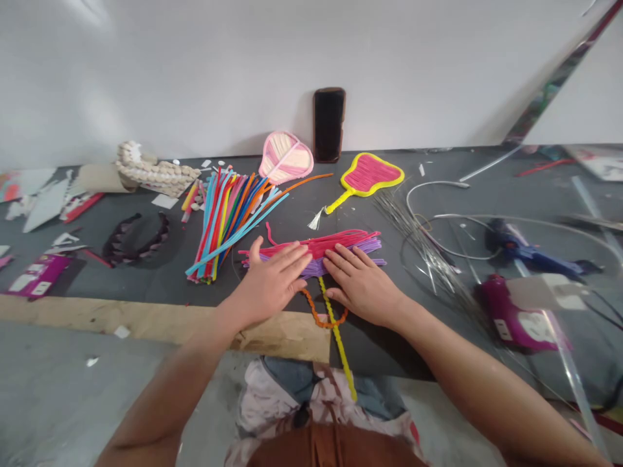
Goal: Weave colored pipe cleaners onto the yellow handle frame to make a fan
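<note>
Both the left hand point(276, 280) and the right hand point(364, 283) lie open, fingers stretched and gripping nothing that I can see, across fuzzy pinkish-red stems point(316, 246) and fuzzy purple stems point(374, 246) midway along the dark grey counter point(156, 285). From beneath them a twisted yellow fuzzy rod point(342, 350) runs past the near edge, crossing a curved orange fuzzy strand point(318, 318). Just beyond sits a pink, yellow-rimmed fan point(372, 175).

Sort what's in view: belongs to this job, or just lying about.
Likely in use:
- red fuzzy craft stems
- purple fuzzy craft stems
- yellow twisted stem
- orange curved twisted stem

Probably lying about:
- dark scalloped headband
- black rectangular phone
</note>
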### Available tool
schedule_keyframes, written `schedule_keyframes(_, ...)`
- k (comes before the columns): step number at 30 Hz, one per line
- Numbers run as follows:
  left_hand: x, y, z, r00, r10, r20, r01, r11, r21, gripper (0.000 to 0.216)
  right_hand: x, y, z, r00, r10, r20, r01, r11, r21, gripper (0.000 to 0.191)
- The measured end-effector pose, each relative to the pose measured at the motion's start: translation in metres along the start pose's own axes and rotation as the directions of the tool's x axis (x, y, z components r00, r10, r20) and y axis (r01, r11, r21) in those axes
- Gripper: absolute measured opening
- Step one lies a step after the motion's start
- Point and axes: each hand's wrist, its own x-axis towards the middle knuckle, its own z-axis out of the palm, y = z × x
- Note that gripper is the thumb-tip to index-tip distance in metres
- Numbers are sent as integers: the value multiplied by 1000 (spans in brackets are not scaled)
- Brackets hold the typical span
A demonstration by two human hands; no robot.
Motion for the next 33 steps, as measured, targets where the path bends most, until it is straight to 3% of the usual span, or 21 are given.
schedule_keyframes(3, 3, 1, -7, 996, -82, -23, 83, 995, 57, 40, 1, 6, 0, 998, -22, -54, 26, 998, 60, 46)
schedule_keyframes(8, 8, 22, 4, 996, -52, 67, 46, 995, 86, 45, 0, 22, -4, 963, 34, -266, 18, 982, 188, 37)
schedule_keyframes(13, 14, 36, 17, 988, -60, 143, 51, 996, 66, 53, -3, 39, -22, 864, 200, -462, -41, 943, 331, 34)
schedule_keyframes(16, 13, 33, 16, 985, -56, 163, 51, 998, 34, 55, -5, 41, -30, 793, 281, -541, -82, 928, 363, 33)
schedule_keyframes(18, 10, 29, 15, 984, -39, 174, 39, 999, 1, 56, -6, 40, -33, 772, 292, -565, -84, 927, 366, 32)
schedule_keyframes(20, 5, 25, 13, 982, -10, 187, 17, 999, -38, 57, -7, 37, -35, 780, 273, -563, -74, 933, 351, 32)
schedule_keyframes(24, -5, 17, 9, 975, 70, 210, -49, 993, -106, 57, -6, 27, -33, 857, 177, -483, -58, 967, 249, 33)
schedule_keyframes(29, -9, 16, 9, 977, 97, 190, -71, 988, -137, 57, -5, 9, -23, 961, 37, -275, -28, 999, 36, 33)
schedule_keyframes(33, -7, 17, 8, 980, 101, 169, -80, 988, -129, 59, -3, 0, -13, 993, 22, -119, -24, 1000, -17, 39)
